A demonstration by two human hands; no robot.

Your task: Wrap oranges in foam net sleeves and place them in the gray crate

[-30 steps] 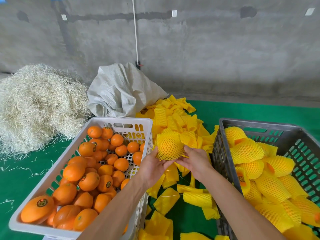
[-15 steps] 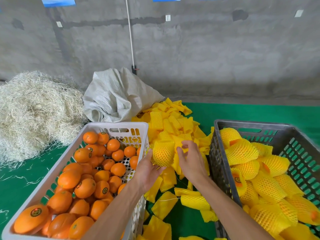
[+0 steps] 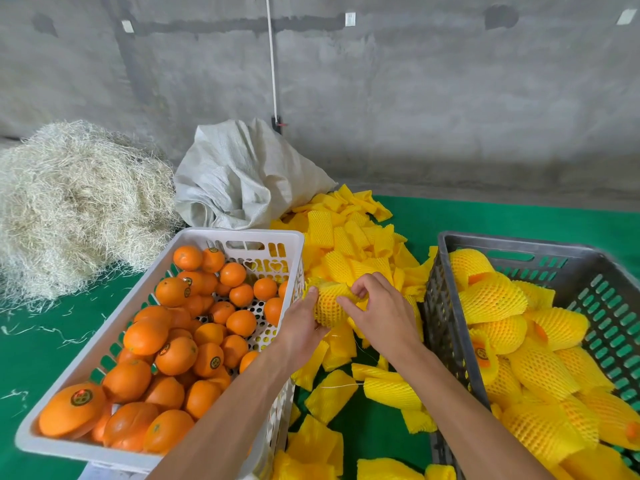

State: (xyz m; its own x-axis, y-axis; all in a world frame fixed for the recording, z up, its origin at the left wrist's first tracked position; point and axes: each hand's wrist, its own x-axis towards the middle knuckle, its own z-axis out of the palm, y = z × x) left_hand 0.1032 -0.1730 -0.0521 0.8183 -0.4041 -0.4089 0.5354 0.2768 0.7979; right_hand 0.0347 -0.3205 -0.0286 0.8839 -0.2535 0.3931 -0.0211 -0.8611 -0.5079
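Both hands meet in the gap between the two crates, over the pile of loose foam sleeves (image 3: 349, 244) on the green mat (image 3: 485, 216). Between them sits a wrapped orange (image 3: 329, 306) in its yellow net, held just above the heap. The left hand (image 3: 301, 327) cups it from the left and below, fingers curled up against its side, thumb tip at the sleeve's frilled left end. The right hand (image 3: 381, 310) comes in from the right — thumb and forefinger pinch the net at the top right end of the fruit, the other fingers bent over it. The orange lies nearer the white crate (image 3: 242, 233), almost against its right rim, and well short of the gray crate (image 3: 446, 271) on the right. The white crate holds bare oranges (image 3: 173, 341), several with round stickers. The gray crate holds wrapped oranges (image 3: 495, 299) heaped along its left side — more sleeves lie flat on the mat below the forearms. Behind stand a white woven sack (image 3: 242, 181), a mound of straw (image 3: 76, 202) and a concrete wall (image 3: 415, 98).
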